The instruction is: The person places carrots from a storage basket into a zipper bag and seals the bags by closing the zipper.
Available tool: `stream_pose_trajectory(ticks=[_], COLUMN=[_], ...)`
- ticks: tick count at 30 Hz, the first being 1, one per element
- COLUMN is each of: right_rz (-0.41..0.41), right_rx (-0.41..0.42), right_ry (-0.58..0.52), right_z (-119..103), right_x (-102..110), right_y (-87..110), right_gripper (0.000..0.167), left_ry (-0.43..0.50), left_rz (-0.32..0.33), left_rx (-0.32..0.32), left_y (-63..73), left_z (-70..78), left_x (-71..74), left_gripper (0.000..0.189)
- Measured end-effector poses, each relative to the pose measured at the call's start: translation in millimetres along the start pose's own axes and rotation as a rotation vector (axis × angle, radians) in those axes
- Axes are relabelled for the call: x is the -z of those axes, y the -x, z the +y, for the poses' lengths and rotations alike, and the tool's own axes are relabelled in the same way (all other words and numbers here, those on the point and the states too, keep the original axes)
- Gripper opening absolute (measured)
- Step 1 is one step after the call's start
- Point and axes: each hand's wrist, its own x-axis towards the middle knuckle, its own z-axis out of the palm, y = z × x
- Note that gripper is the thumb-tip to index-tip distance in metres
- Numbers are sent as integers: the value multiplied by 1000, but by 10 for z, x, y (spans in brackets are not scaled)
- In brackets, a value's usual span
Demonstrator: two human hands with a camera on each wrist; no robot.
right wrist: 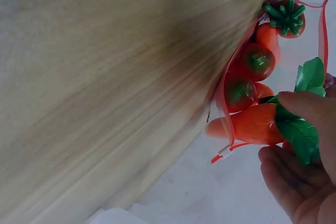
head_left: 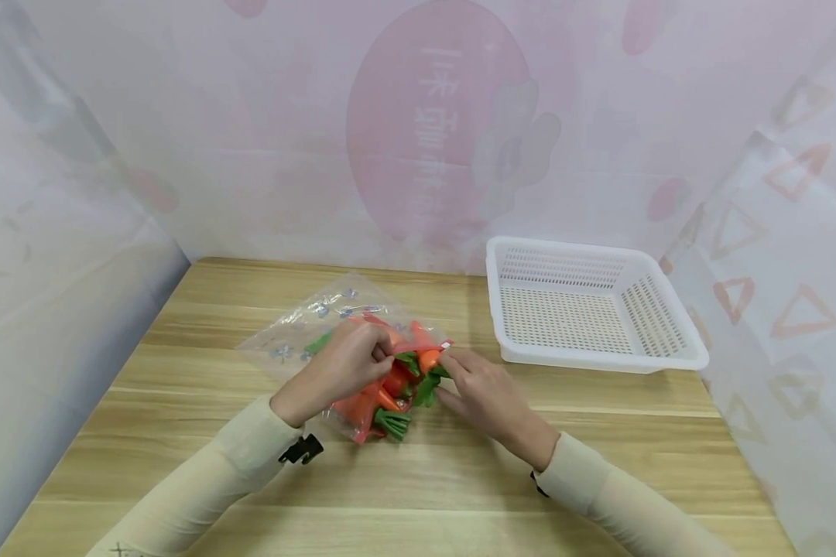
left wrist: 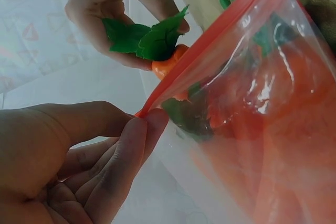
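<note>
A clear zip bag (head_left: 305,319) with a red rim lies on the table, its mouth open towards the right. My left hand (head_left: 344,363) pinches that red rim between thumb and fingers, as the left wrist view shows closely. At the mouth, my right hand (head_left: 491,394) holds a toy carrot (right wrist: 254,124) by its green leafy end, the orange body reaching into the bag. Inside are red tomatoes (right wrist: 257,61), more orange carrots and a piece with stubby green stalks (right wrist: 286,17) near the far corner. A white-and-red zip slider (right wrist: 224,153) sits on the rim.
A white perforated plastic basket (head_left: 602,360) stands at the back right of the wooden table (head_left: 460,487). Printed fabric walls (head_left: 265,193) enclose the back and both sides.
</note>
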Motion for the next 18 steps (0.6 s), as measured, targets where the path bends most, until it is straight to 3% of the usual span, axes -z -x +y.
stream_pose_trajectory(ticks=[10, 18], right_rz=[-21, -80], right_rx=[-77, -197], right_ry=[88, 150], right_z=[-34, -85], right_x=[-93, -186], right_y=[-101, -200], right_gripper=[33, 29], left_ry=[-10, -27], left_rz=[13, 13], left_rx=[-35, -53], left_y=[-18, -21], left_z=[-15, -11], left_x=[-12, -21], left_gripper=[14, 12])
